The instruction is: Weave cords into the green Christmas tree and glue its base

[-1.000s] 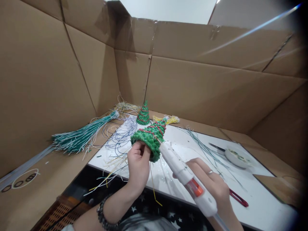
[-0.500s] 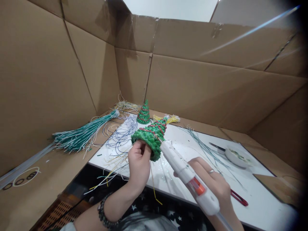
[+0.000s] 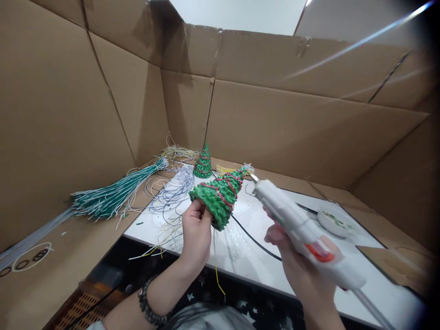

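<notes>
My left hand (image 3: 197,224) grips a glittery green miniature Christmas tree (image 3: 222,195) by its wide base, fingers tucked inside the hollow underside. The tree is tilted, its tip pointing up and right, with red trim wound around it. Thin yellow and white wires trail below the base. In my right hand (image 3: 292,256) is a white hot glue gun (image 3: 302,224) with an orange-red window, a clear glue stick coming out of its rear. The metal nozzle lies close to the tree's tip; whether it touches, I cannot tell. A second green tree (image 3: 203,162) stands upright behind.
A bundle of green and white wires (image 3: 117,190) lies at the left, with loose blue and white wires (image 3: 172,188) beside it. Yellow wires (image 3: 225,169) lie at the back. A white bowl (image 3: 333,224) sits on the white board (image 3: 257,270). Cardboard walls (image 3: 292,101) surround the table.
The glue gun has moved right and up, its nozzle going from the tree's lower side to near the tip. The tree has turned slightly in my left hand.
</notes>
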Demonstrator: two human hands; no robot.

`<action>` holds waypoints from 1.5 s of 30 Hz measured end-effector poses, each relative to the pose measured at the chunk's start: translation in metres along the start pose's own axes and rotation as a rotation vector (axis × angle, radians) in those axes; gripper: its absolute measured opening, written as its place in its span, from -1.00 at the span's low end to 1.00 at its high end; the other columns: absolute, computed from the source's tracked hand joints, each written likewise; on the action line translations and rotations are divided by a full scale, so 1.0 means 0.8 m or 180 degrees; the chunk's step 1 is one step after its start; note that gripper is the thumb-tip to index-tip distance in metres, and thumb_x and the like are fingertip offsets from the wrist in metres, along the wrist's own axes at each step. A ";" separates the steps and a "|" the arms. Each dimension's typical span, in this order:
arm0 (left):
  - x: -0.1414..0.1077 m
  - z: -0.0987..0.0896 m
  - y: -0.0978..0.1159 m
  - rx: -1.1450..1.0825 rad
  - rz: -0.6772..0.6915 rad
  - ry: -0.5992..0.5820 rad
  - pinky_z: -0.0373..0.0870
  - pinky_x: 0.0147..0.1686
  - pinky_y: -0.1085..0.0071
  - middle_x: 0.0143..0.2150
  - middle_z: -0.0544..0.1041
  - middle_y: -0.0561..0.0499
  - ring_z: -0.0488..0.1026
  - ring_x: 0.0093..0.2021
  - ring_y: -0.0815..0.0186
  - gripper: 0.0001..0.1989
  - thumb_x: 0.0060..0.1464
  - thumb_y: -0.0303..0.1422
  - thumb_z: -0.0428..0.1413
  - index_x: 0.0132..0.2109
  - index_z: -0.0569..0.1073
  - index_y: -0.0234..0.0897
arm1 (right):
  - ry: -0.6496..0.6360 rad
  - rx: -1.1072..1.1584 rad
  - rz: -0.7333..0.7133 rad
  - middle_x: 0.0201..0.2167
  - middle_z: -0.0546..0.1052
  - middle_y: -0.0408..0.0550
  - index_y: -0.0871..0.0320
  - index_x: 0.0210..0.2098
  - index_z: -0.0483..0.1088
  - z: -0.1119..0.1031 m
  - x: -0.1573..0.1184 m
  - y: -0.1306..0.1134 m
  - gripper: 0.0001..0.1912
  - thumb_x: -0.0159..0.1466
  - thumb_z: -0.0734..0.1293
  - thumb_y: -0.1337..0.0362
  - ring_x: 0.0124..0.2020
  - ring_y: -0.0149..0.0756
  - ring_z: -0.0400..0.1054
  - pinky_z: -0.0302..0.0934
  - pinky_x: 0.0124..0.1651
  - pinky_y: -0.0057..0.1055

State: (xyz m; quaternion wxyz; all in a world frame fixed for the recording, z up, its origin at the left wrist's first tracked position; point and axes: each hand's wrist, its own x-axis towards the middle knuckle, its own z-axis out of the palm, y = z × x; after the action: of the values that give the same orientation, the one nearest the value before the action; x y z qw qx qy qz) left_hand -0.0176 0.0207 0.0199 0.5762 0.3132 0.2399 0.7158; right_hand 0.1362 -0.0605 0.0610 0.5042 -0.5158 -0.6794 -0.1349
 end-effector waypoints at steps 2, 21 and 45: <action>0.001 0.003 0.002 -0.0100 -0.0097 -0.0008 0.43 -0.32 0.47 -0.38 0.61 0.01 0.52 -0.36 0.34 -0.71 -0.11 -0.26 0.37 -0.25 0.55 -0.31 | 0.0084 0.0244 0.0473 -0.52 0.52 -0.08 0.13 -0.52 0.42 0.003 0.002 0.007 -0.63 0.33 0.30 0.06 -0.51 -0.27 0.41 0.27 -0.42 -0.34; 0.011 -0.003 -0.002 0.0024 -0.0095 -0.0081 0.42 -0.34 0.47 -0.37 0.60 0.00 0.52 -0.37 0.34 -0.66 -0.09 -0.18 0.36 -0.24 0.54 -0.31 | -0.1070 -0.0759 0.2332 -0.64 0.52 0.01 0.17 -0.59 0.50 0.031 -0.038 0.146 -0.49 0.11 0.32 -0.18 -0.50 -0.03 0.47 0.25 -0.47 -0.28; -0.018 -0.005 0.002 0.0447 -0.0086 -0.1129 0.45 -0.24 0.47 -0.22 0.62 -0.03 0.52 -0.26 0.32 -0.65 0.05 -0.14 0.28 -0.06 0.58 -0.21 | -0.0260 0.1368 -0.0378 -0.18 0.59 -0.07 0.09 -0.29 0.43 0.049 0.043 -0.009 -0.89 0.32 0.27 0.37 0.02 -0.19 0.44 0.18 0.19 0.01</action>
State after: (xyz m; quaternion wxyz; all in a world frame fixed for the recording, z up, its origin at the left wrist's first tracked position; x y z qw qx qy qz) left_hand -0.0195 0.0065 0.0162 0.5957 0.4707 0.1880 0.6231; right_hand 0.1101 -0.0165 0.0743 0.5657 -0.3607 -0.7415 0.0044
